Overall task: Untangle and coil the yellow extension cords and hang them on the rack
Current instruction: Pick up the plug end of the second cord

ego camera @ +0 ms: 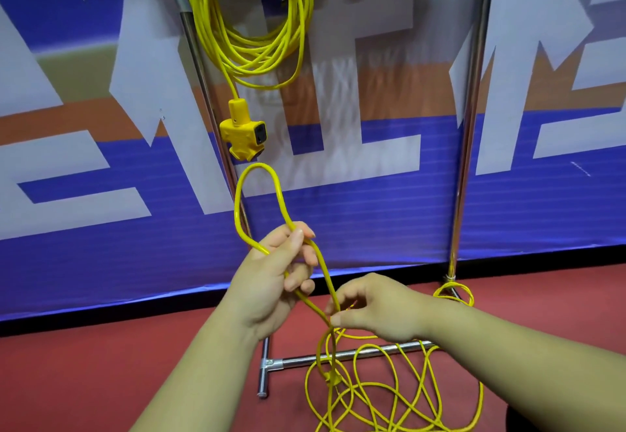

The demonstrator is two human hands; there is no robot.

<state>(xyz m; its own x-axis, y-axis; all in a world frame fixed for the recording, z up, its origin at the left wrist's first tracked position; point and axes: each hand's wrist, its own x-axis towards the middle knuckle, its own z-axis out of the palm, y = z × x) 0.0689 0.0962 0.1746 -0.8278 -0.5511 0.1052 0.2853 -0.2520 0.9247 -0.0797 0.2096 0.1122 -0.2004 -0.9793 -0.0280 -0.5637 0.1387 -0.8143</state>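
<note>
One coiled yellow extension cord hangs from the top bar of the metal rack, its yellow socket block dangling below. A second yellow cord lies tangled on the red floor around the rack's base. My left hand grips this cord where it crosses, holding up a loop that stands above my fingers. My right hand pinches the same cord just below, where both strands run down to the floor pile.
A blue, white and orange banner hangs behind the rack. The rack's chrome foot bar crosses the floor under the loose cord. A small cord loop lies by the right upright's base.
</note>
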